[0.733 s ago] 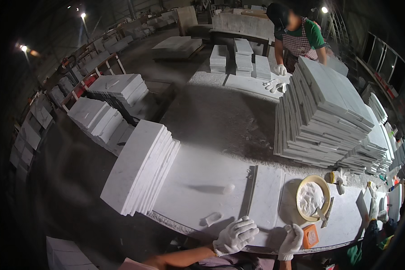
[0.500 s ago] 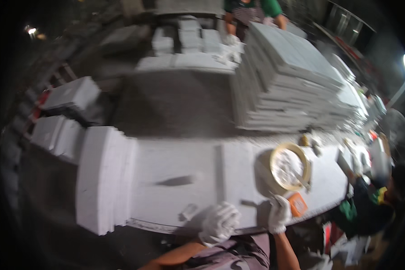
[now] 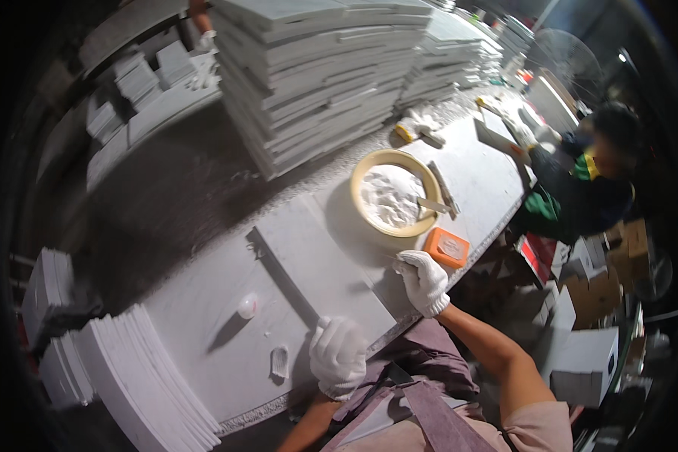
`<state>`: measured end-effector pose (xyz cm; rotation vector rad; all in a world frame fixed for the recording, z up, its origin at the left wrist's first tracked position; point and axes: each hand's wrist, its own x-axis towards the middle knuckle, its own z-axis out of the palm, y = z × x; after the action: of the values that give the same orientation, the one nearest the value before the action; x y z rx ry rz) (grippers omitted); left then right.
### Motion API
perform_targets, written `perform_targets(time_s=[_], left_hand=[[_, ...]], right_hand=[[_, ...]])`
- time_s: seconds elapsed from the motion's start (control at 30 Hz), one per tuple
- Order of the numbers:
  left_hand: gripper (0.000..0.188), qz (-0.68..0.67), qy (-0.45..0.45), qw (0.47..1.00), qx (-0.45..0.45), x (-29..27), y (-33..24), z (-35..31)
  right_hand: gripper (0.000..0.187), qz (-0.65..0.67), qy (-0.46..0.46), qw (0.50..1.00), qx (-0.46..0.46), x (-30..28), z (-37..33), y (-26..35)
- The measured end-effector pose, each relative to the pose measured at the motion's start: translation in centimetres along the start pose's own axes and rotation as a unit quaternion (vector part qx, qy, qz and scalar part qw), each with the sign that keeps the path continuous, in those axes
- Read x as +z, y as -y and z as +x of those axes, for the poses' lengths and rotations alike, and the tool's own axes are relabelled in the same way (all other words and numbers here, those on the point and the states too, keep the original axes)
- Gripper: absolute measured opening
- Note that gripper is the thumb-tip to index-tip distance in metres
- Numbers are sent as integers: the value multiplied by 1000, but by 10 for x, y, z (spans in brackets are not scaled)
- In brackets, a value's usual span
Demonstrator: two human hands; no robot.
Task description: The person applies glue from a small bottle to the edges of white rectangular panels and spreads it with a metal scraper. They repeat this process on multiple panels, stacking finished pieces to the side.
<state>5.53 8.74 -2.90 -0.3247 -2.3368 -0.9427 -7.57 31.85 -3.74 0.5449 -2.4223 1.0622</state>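
Observation:
My left hand (image 3: 337, 358), in a white knit glove, curls at the near left corner of a pale slab (image 3: 328, 260) lying on the table. It is slightly blurred, and anything inside it is hidden. My right hand (image 3: 423, 282), gloved alike, has its fingers pressed together near the slab's right end. Whatever they pinch is too small to make out. Just beyond that hand are an orange box (image 3: 446, 248) and a yellowish bowl (image 3: 359, 218) of white paste. A putty knife (image 3: 432, 205) leans in the paste.
A small white round thing (image 3: 247, 306) and a crumpled white piece (image 3: 279, 361) lie left of the slab. Upright slabs (image 3: 139, 377) stand at the left. A tall slab stack (image 3: 331, 75) rises beyond. A co-worker (image 3: 587, 181) works at right; cartons (image 3: 591, 301) sit below.
The view has swung to the right and tilted, bringing the bowl and orange box nearer the middle. Both hands remain by the slab's near end.

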Motion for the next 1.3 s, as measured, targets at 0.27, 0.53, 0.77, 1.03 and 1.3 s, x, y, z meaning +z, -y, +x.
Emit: perform_targets(time_s=[0.27, 0.53, 0.77, 1.03, 1.3], left_hand=[[27, 12, 50, 999, -3, -4, -1, 2], [25, -2, 68, 998, 5, -4, -1, 5], [23, 5, 84, 996, 4, -6, -2, 7], [22, 11, 93, 996, 9, -4, -1, 3], [26, 63, 105, 992, 8, -1, -3, -4]], right_hand=[[20, -30, 0, 1000, 3, -5, 7, 8], [26, -32, 12, 999, -5, -8, 8, 7], [26, -35, 20, 999, 15, -6, 6, 5], [26, -79, 55, 995, 8, 0, -2, -10], [24, -57, 22, 998, 26, 3, -2, -10]])
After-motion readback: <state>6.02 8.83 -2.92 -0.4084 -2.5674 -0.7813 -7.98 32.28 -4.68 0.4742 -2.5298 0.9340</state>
